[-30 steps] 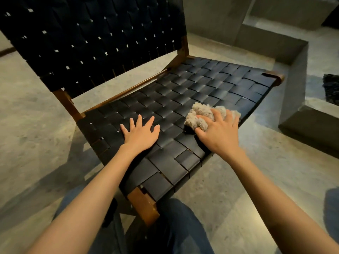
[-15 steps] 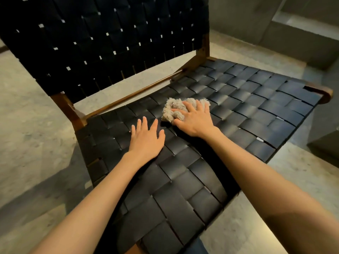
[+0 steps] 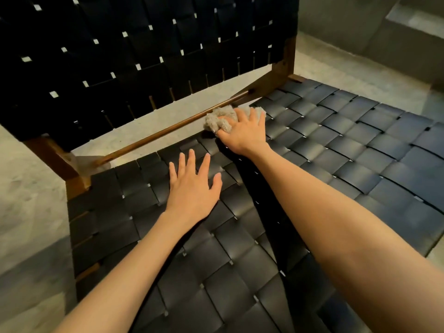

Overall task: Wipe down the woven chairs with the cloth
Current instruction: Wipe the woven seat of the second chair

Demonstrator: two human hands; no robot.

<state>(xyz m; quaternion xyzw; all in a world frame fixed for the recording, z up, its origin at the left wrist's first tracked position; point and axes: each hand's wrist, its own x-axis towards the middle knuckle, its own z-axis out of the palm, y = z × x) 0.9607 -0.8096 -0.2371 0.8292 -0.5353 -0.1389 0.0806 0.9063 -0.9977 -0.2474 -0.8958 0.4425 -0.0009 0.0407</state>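
A chair with a black woven seat (image 3: 348, 140) and a black woven backrest (image 3: 144, 56) on a brown wooden frame fills the view. My right hand (image 3: 242, 133) presses a crumpled beige cloth (image 3: 219, 117) onto the back edge of the seat, beside the wooden rear rail (image 3: 153, 138). The cloth sticks out beyond my fingertips, partly covered by the hand. Flat on the seat, nearer to me and to the left, lies my left hand (image 3: 192, 188) with its fingers spread, holding nothing.
Grey concrete floor (image 3: 28, 188) lies around the chair and shows through the gap under the backrest. A low concrete ledge or step (image 3: 384, 32) runs along the upper right behind the chair.
My right hand has slid the cloth from the seat's front edge across to the back rail. My left hand stays flat on the seat. The camera has moved closer to the chair.
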